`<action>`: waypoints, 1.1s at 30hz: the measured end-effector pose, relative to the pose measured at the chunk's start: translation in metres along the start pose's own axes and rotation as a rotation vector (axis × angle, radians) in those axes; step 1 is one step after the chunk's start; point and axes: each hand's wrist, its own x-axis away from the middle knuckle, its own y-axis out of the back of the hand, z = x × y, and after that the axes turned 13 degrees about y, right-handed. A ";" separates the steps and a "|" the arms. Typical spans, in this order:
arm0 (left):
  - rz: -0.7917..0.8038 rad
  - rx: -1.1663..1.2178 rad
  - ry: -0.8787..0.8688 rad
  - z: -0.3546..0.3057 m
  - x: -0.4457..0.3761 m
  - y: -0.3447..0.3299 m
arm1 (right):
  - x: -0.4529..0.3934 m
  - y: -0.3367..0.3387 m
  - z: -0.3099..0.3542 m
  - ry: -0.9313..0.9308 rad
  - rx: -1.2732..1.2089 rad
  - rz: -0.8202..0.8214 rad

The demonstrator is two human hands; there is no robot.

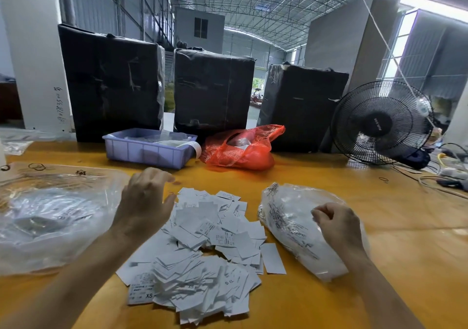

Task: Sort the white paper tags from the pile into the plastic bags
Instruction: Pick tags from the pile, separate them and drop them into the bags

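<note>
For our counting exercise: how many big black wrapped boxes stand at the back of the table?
3. The left box stands behind the purple tray, the middle box beside it, the right box next to the fan.

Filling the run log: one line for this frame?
left hand: over tags, empty | right hand: on bag
</note>
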 end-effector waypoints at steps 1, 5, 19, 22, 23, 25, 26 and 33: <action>0.029 0.010 -0.023 -0.003 0.004 -0.004 | 0.000 0.000 0.001 0.000 -0.039 -0.029; 0.133 0.071 -0.107 -0.017 0.017 -0.014 | 0.002 -0.005 0.010 0.064 -0.172 -0.171; 0.943 0.871 0.337 -0.048 0.036 -0.010 | 0.055 -0.044 0.101 -0.067 -0.888 0.519; 0.881 0.776 0.406 -0.043 0.037 -0.016 | 0.054 -0.048 0.097 -0.067 -0.847 0.474; 0.857 0.759 0.439 -0.040 0.036 -0.017 | 0.052 -0.049 0.092 -0.030 -0.781 0.415; 0.783 0.738 0.500 -0.033 0.033 -0.021 | 0.046 -0.050 0.078 0.137 -0.460 0.313; 0.743 0.736 0.528 -0.030 0.031 -0.022 | 0.045 -0.052 0.071 0.227 -0.274 0.322; 0.643 0.845 0.618 -0.021 0.026 -0.027 | 0.044 -0.074 0.064 0.411 0.228 0.644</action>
